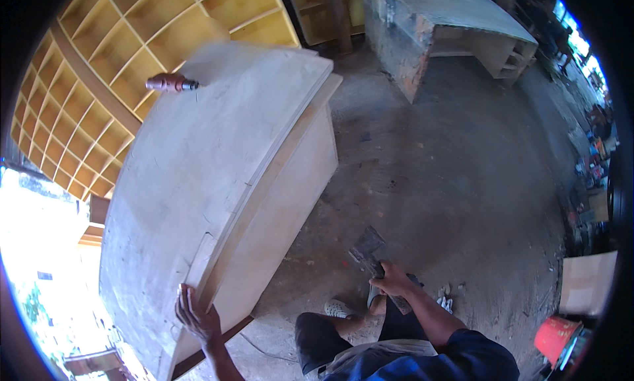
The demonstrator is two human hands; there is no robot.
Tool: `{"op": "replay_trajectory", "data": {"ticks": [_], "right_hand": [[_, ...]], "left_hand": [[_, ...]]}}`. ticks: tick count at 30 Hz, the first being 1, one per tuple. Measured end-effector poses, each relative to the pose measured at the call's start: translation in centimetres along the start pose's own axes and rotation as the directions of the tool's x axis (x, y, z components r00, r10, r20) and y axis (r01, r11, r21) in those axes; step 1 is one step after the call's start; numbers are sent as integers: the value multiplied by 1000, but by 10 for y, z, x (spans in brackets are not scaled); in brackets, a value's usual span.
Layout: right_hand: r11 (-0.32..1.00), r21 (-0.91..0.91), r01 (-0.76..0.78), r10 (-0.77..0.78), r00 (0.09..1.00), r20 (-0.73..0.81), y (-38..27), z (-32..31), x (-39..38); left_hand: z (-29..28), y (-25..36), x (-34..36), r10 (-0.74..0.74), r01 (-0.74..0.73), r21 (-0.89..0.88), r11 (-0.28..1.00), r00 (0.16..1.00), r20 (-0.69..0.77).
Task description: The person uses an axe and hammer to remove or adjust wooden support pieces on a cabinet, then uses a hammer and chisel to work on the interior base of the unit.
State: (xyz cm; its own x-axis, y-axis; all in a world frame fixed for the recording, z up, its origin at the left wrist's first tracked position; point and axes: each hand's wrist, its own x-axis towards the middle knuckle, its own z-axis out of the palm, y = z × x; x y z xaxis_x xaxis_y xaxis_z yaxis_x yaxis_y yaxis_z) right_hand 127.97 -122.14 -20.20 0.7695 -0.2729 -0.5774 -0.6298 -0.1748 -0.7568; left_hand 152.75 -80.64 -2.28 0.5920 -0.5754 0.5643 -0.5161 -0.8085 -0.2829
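The left hand [199, 320], fingers straight, rests on the pale table's [191, 156] right edge; a flat palm should steady it there. The right hand [394, 279] grips a flat dark tool [368, 247], probably a scraper, above the floor [462, 176]; a low, even blade angle would likely spare the surface. Yellow shelving [173, 50] stands left, a red drill [170, 83] lies on the scuffed tabletop, then come another table [479, 14] and a red bucket [555, 335].

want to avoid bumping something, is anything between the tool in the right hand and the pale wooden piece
Nothing visible stands between the flat dark tool in the right hand and the side of the pale wooden piece; only floor shows there.
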Motion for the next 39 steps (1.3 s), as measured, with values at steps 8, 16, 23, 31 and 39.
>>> {"op": "replay_trajectory", "data": {"ticks": [8, 16, 23, 31, 39], "right_hand": [[973, 223, 52, -79, 990, 115, 13, 45, 120], [916, 201, 347, -363, 931, 46, 89, 108, 225], [970, 123, 209, -222, 969, 105, 110, 116, 208], [904, 152, 400, -396, 916, -61, 123, 113, 231], [914, 163, 373, -363, 928, -87, 105, 114, 232]], "left_hand": [[13, 6, -14, -49, 69, 221, 973, 994, -98], [31, 28, -30, -59, 152, 421, 894, 973, -224], [14, 32, -12, -10, 81, 474, 877, 989, -149], [30, 20, -33, -79, 180, 629, 756, 979, -186], [40, 9, -22, -258, 330, 359, 873, 938, -233]]}}
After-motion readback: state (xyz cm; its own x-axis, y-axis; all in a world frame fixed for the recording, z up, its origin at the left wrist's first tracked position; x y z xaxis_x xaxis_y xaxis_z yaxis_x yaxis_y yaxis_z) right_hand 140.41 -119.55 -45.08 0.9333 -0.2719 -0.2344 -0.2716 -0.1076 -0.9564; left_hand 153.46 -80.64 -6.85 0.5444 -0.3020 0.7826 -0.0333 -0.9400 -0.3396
